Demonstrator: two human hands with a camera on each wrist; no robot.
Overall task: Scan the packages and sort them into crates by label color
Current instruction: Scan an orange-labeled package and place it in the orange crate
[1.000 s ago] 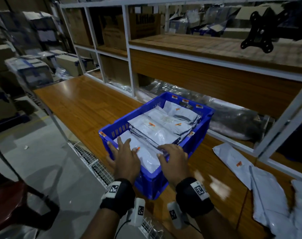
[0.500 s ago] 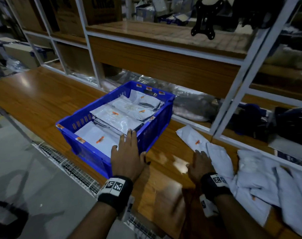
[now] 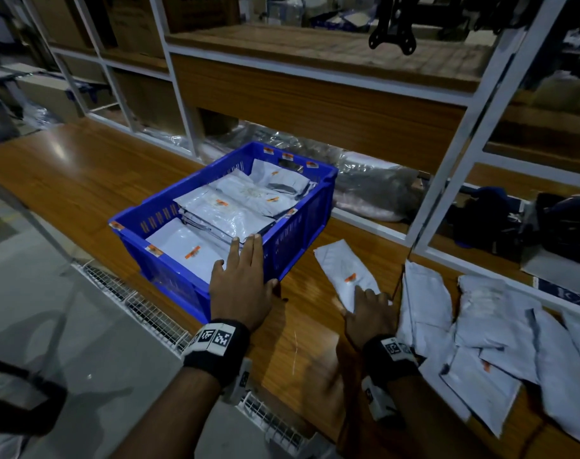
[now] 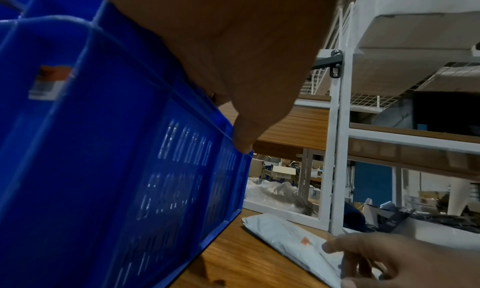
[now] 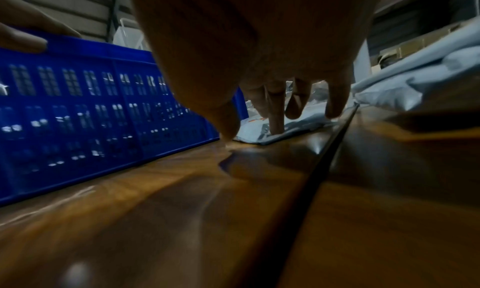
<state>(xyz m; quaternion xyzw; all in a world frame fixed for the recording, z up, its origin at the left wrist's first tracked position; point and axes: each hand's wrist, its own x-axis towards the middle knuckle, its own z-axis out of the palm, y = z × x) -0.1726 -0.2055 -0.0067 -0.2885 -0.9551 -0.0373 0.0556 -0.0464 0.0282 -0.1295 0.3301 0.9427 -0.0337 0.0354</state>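
Wooden worktop, glossy, running along a white shelf frame. Landmark: blue crate, standing on the worktop. Just right of the crate, one white package with an orange label lies flat, apart from it. Farther right of the crate, a loose overlapping heap of white packages. Left of the crate, bare wood.

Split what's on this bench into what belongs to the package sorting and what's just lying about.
Part of the job:
- blue crate, under the left hand
- orange-label package, touched by the right hand
- packages in the crate
- unsorted pile

Lying about:
- black bracket
- clear plastic wrap
- cardboard boxes
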